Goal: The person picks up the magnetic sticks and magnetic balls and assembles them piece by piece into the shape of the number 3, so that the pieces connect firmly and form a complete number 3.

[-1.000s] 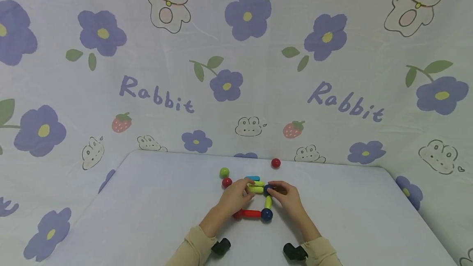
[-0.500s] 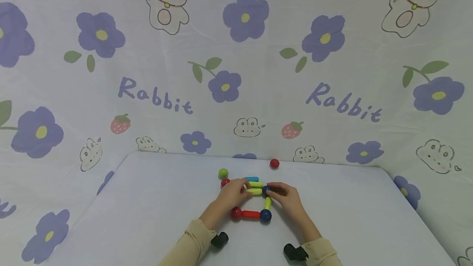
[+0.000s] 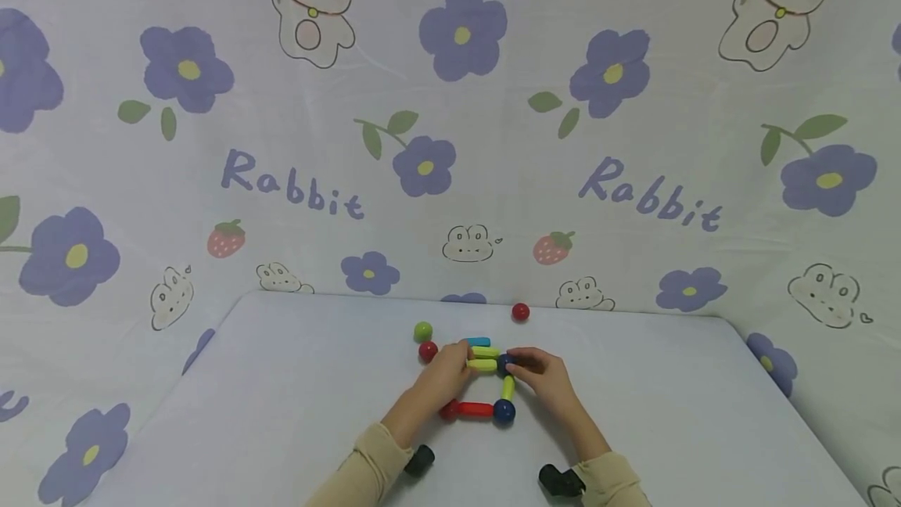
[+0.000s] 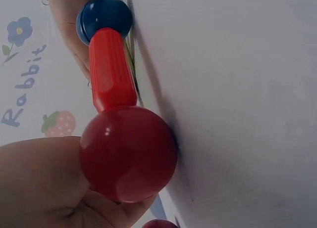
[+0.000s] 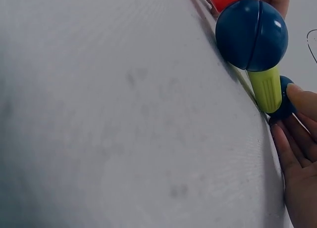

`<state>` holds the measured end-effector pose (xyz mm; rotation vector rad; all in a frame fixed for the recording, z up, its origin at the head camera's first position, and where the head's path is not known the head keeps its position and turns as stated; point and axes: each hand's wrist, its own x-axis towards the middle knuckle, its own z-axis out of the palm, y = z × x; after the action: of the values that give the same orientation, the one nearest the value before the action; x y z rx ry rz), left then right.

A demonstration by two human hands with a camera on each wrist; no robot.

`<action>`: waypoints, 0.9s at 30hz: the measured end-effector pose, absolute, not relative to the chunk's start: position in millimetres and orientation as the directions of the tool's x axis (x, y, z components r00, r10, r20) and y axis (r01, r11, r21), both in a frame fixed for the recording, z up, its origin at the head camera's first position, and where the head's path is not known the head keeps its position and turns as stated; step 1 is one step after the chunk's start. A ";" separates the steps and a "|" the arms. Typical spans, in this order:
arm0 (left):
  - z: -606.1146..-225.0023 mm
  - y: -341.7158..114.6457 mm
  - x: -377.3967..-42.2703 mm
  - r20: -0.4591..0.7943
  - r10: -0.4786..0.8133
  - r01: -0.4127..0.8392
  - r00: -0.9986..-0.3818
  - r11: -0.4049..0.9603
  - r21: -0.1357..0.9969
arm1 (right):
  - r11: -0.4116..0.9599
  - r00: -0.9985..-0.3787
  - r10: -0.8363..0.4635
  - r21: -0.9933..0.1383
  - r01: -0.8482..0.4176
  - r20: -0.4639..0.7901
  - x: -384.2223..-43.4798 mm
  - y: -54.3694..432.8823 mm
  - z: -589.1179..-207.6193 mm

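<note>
My left hand (image 3: 443, 375) pinches the left part of a yellow-green rod (image 3: 482, 365), whose right end meets a blue ball (image 3: 504, 364). That ball sits between the thumb and fingers of my right hand (image 3: 547, 376). From it another yellow-green rod (image 5: 266, 91) runs toward me to a second blue ball (image 3: 504, 411). A red rod (image 4: 112, 69) links this near ball to a red ball (image 4: 129, 154), which is beside my left wrist and partly covered by it in the head view. Together these pieces form an angular frame on the white table.
Just behind the held rod lie a loose yellow-green rod (image 3: 486, 352) and a light-blue rod (image 3: 479, 342). A green ball (image 3: 423, 331) and a red ball (image 3: 428, 351) are left of them. Another red ball (image 3: 520, 311) rests near the far edge of the white table (image 3: 281, 382).
Both hands keep their holds almost in place. The near red ball showed more fully half a second ago and is again partly covered by the left wrist. The head view has shifted slightly.
</note>
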<state>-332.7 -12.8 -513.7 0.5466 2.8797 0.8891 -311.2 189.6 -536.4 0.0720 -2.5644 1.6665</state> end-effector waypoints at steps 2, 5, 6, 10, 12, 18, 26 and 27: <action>-513.6 -11.9 -331.7 0.026 0.356 0.310 -0.934 0.775 0.551 | 0.408 -0.995 0.000 -0.908 -0.092 0.101 -311.3 189.4 -536.4; -513.0 -11.6 -330.2 0.015 0.354 0.305 -0.935 0.783 0.542 | 0.413 -0.996 -0.008 -0.907 -0.085 0.089 -311.8 188.7 -535.5; -513.1 -11.7 -330.0 0.012 0.354 0.303 -0.935 0.783 0.542 | 0.410 -0.997 -0.011 -0.909 -0.078 0.081 -311.9 188.3 -535.1; -513.6 -12.6 -330.4 0.005 0.357 0.302 -0.934 0.781 0.547 | 0.408 -0.996 -0.052 -0.909 -0.085 0.070 -307.4 186.2 -526.0; -514.0 -13.2 -331.4 0.001 0.357 0.299 -0.934 0.780 0.550 | 0.407 -0.995 -0.074 -0.909 -0.088 0.063 -302.1 184.3 -517.3; -512.2 -13.1 -328.2 0.002 0.363 0.303 -0.932 0.775 0.555 | 0.432 -0.995 -0.064 -0.896 -0.102 0.082 -310.0 187.2 -530.8; -514.9 -13.0 -328.7 -0.049 0.252 0.182 -0.966 0.806 0.563 | 0.448 -0.995 -0.040 -0.888 -0.104 0.096 -312.7 189.1 -537.1; -515.7 -13.4 -329.3 -0.055 0.227 0.157 -0.972 0.810 0.565 | 0.452 -0.995 -0.038 -0.886 -0.101 0.094 -311.7 189.4 -536.6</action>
<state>-329.3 -13.4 -515.7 0.3061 2.8741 0.8807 -311.7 189.4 -536.6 0.1251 -2.6246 1.6090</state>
